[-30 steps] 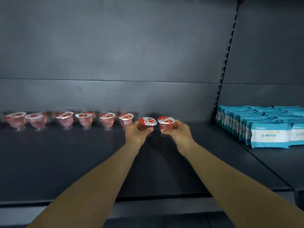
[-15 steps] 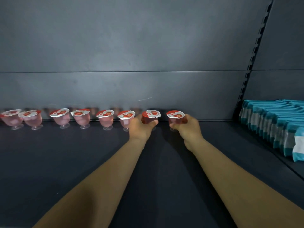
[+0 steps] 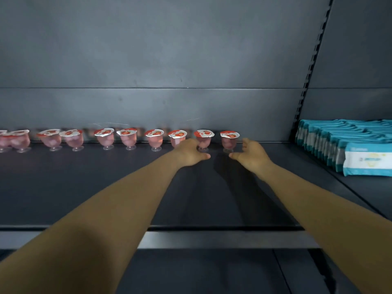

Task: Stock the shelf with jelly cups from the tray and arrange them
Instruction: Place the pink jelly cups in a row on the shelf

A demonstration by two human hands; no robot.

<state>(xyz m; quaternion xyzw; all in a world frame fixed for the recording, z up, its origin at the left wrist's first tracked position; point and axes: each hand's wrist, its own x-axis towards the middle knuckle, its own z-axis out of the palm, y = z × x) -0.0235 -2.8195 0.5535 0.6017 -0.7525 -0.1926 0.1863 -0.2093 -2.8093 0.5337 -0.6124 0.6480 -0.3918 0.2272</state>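
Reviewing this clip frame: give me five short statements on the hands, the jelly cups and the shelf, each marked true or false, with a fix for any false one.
1. The jelly cups stand upright in a row along the back of the shelf. True.
2. The right hand grips the rightmost cup. False: its fingers are spread beside the cup, which stands free on the shelf.
3. The left hand holds a cup lifted above the shelf. False: it holds nothing, and the cup next to it stands on the shelf.
4. A stack of blue and white packs sits to the right of the cups. True.
5. The cups have blue lids. False: the lids are red and white.
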